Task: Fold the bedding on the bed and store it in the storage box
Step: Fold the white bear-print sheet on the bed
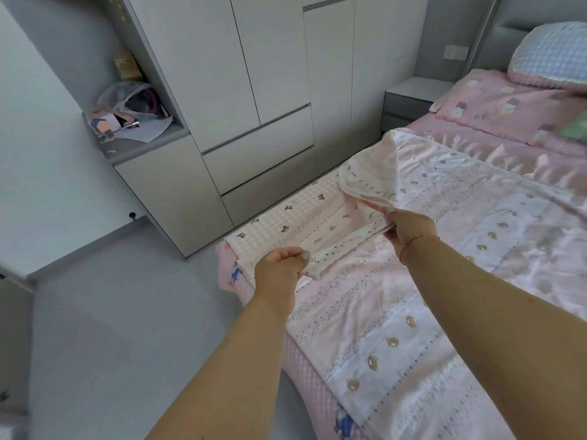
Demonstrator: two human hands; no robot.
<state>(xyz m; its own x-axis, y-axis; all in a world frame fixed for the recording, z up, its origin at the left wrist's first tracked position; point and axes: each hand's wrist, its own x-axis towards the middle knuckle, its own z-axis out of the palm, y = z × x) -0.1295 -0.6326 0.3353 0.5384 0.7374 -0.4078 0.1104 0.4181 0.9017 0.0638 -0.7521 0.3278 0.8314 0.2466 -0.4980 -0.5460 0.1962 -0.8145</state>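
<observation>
A pale pink quilt [428,281] printed with small bears and dotted stripes lies spread over the bed [460,147]. Its near-left corner is lifted off the mattress. My left hand [279,265] pinches the quilt's edge near that corner. My right hand [409,228] grips the same edge a little farther along, where the fabric folds back and shows its plain pale underside [368,176]. The stretch of edge between both hands is taut. No storage box is in view.
A white wardrobe [254,90] with drawers runs along the far side of the narrow floor gap. A cluttered open shelf [133,122] sits at the left. A bedside table [413,96] and pillows [552,55] are at the bed's head. Grey floor [111,328] lies at the left.
</observation>
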